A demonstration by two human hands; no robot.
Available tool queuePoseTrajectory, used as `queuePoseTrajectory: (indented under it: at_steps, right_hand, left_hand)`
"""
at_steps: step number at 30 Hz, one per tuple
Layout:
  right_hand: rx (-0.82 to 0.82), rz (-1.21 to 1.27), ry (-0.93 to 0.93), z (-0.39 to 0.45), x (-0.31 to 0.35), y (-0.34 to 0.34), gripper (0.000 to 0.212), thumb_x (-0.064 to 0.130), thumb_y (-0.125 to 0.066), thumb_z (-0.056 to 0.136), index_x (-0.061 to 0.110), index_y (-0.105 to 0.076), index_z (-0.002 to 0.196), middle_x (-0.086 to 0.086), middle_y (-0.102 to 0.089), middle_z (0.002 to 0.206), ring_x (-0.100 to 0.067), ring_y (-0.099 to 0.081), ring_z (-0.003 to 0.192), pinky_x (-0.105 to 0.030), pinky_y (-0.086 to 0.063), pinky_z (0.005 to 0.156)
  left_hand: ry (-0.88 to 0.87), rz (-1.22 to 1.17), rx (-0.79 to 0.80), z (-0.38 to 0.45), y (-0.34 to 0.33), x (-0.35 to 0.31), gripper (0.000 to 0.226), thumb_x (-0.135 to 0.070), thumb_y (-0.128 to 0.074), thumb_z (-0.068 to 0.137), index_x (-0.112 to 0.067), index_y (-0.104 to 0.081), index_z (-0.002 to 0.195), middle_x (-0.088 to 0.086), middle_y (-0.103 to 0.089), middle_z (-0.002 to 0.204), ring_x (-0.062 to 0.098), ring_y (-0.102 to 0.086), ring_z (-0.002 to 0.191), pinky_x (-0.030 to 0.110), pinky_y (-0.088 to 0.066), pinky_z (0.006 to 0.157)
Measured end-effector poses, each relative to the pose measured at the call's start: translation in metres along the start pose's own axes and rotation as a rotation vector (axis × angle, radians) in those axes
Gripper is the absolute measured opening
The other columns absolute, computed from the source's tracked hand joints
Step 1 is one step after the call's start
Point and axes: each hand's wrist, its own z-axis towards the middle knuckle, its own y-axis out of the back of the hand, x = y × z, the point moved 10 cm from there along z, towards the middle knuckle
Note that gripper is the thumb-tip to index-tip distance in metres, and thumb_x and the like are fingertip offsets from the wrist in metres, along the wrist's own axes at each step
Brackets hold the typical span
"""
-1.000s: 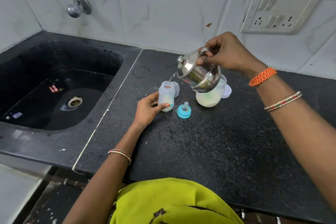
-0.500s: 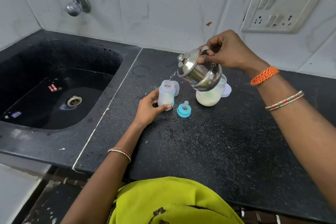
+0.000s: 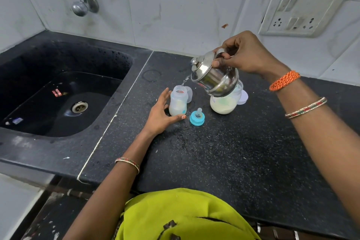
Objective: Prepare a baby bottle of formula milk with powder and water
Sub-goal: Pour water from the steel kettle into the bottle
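The baby bottle (image 3: 178,103) stands open on the tabletop (image 3: 233,152), just left of the blue teat ring (image 3: 197,118); the left hand (image 3: 158,117) cups its base; the right hand (image 3: 245,56) grips the tilted steel kettle (image 3: 214,78), a thin stream entering the neck; best to keep the spout close, tilt gently, and watch the level.

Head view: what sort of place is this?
Most likely a home kitchen: a black stone countertop with a sunken sink, a wall tap above it, and a tiled wall with a switch-and-socket plate.
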Motion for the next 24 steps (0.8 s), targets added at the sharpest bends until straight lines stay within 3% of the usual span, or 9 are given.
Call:
queuePoseTrajectory:
  at_steps: [2, 6, 11, 13, 14, 16, 20, 24]
  right_hand:
    - [0.002, -0.009, -0.003, 0.0003, -0.0002, 0.0006, 0.041, 0.033, -0.086, 0.064, 0.022, -0.051, 0.045, -0.025, -0.069, 0.077, -0.040, -0.067, 0.092, -0.050, -0.054, 0.080]
    - [0.004, 0.010, -0.005, -0.0011, 0.0016, 0.0020, 0.043, 0.032, -0.086, 0.063, 0.020, -0.048, 0.048, -0.010, -0.057, 0.062, -0.029, -0.055, 0.067, -0.038, -0.047, 0.068]
    - [0.009, -0.018, -0.006, -0.0028, 0.0029, 0.0031, 0.039, 0.038, -0.086, 0.060, 0.024, -0.052, 0.045, -0.024, -0.063, 0.069, -0.036, -0.068, 0.084, -0.048, -0.053, 0.073]
    - [0.003, -0.008, -0.004, -0.0015, 0.0017, 0.0033, 0.044, 0.033, -0.086, 0.063, 0.022, -0.049, 0.045, -0.008, -0.064, 0.059, -0.030, -0.065, 0.070, -0.044, -0.049, 0.065]
    - [0.003, 0.001, -0.001, -0.0009, 0.0015, 0.0032, 0.045, 0.030, -0.086, 0.065, 0.022, -0.046, 0.046, 0.004, -0.058, 0.050, -0.018, -0.056, 0.058, -0.037, -0.044, 0.061]
    - [0.018, 0.001, -0.010, 0.0000, 0.0013, 0.0016, 0.046, 0.027, -0.086, 0.067, 0.020, -0.045, 0.048, 0.009, -0.048, 0.043, -0.007, -0.039, 0.052, -0.026, -0.038, 0.060]
    - [0.027, -0.020, -0.006, 0.0005, 0.0060, 0.0019, 0.044, 0.027, -0.086, 0.066, 0.018, -0.047, 0.049, 0.008, -0.054, 0.049, -0.010, -0.045, 0.059, -0.029, -0.042, 0.062]
    - [0.013, -0.055, 0.006, 0.0022, 0.0088, 0.0023, 0.043, 0.027, -0.086, 0.067, 0.013, -0.047, 0.051, -0.026, -0.065, 0.072, -0.024, -0.057, 0.072, -0.029, -0.046, 0.075]
  left_hand:
    - [-0.002, -0.001, -0.005, 0.0006, 0.0007, 0.0002, 0.105, -0.021, -0.085, 0.066, -0.017, -0.021, 0.149, -0.003, -0.032, 0.153, 0.006, -0.034, 0.134, 0.018, -0.030, 0.104]
    - [-0.006, 0.000, -0.010, 0.0011, 0.0021, 0.0022, 0.103, -0.025, -0.085, 0.065, -0.018, -0.024, 0.147, -0.001, -0.035, 0.152, 0.010, -0.036, 0.136, 0.022, -0.031, 0.107]
    - [-0.005, 0.028, -0.005, 0.0013, 0.0009, 0.0017, 0.100, -0.029, -0.085, 0.066, -0.019, -0.026, 0.146, -0.002, -0.036, 0.151, 0.007, -0.037, 0.132, 0.022, -0.031, 0.108]
    - [-0.005, 0.022, -0.008, 0.0017, 0.0020, 0.0028, 0.100, -0.032, -0.086, 0.065, -0.020, -0.028, 0.145, -0.002, -0.039, 0.149, 0.007, -0.039, 0.132, 0.027, -0.032, 0.110]
    - [-0.009, 0.017, -0.009, 0.0019, 0.0027, 0.0036, 0.100, -0.035, -0.086, 0.063, -0.020, -0.030, 0.144, -0.002, -0.040, 0.148, 0.009, -0.040, 0.132, 0.031, -0.033, 0.112]
    - [-0.011, 0.016, -0.010, 0.0021, 0.0033, 0.0044, 0.096, -0.036, -0.087, 0.062, -0.019, -0.035, 0.141, -0.004, -0.044, 0.145, 0.010, -0.043, 0.131, 0.035, -0.035, 0.112]
    - [-0.032, 0.022, -0.035, 0.0014, 0.0052, -0.0017, 0.077, -0.020, -0.083, 0.069, -0.020, -0.042, 0.134, -0.016, -0.046, 0.129, 0.005, -0.045, 0.123, 0.024, -0.034, 0.107]
    - [-0.043, 0.021, -0.032, 0.0005, 0.0057, -0.0039, 0.074, -0.019, -0.083, 0.069, -0.021, -0.044, 0.132, -0.016, -0.047, 0.126, 0.004, -0.045, 0.121, 0.021, -0.033, 0.104]
